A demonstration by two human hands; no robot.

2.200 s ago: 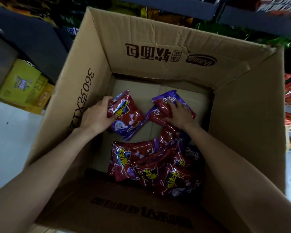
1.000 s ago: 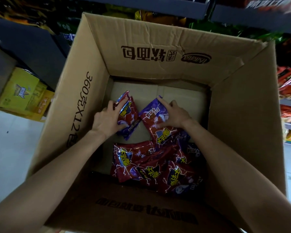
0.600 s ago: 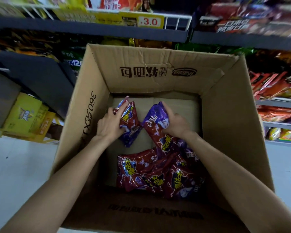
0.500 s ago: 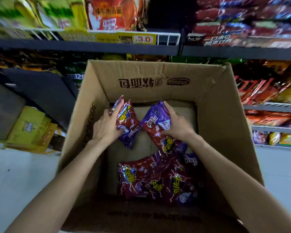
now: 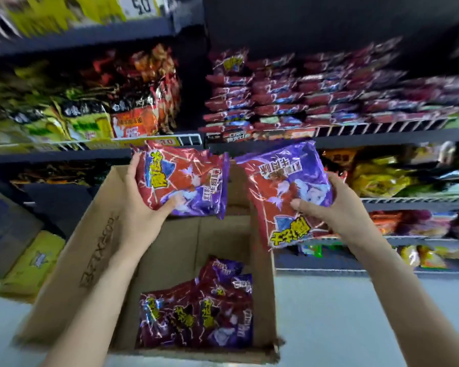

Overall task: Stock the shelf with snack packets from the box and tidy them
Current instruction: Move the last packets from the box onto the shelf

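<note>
My left hand (image 5: 141, 205) grips a red and purple snack packet (image 5: 188, 178) held above the open cardboard box (image 5: 90, 250). My right hand (image 5: 337, 207) grips a second packet of the same kind (image 5: 278, 189), raised to the box's right. Several more of these packets (image 5: 196, 311) lie in the box's near right corner. On the shelf (image 5: 382, 133) ahead and to the right, matching red and purple packets (image 5: 289, 99) are stacked in rows.
Left of that stack, the shelf holds yellow, green and orange packets (image 5: 90, 109). Lower shelves at right (image 5: 408, 200) carry other snacks. Yellow cartons (image 5: 29, 263) sit on the pale floor left of the box. The view is motion-blurred.
Both hands have lifted their packets up out of the box to shelf height. The view has tilted up from the box's inside to the shelves.
</note>
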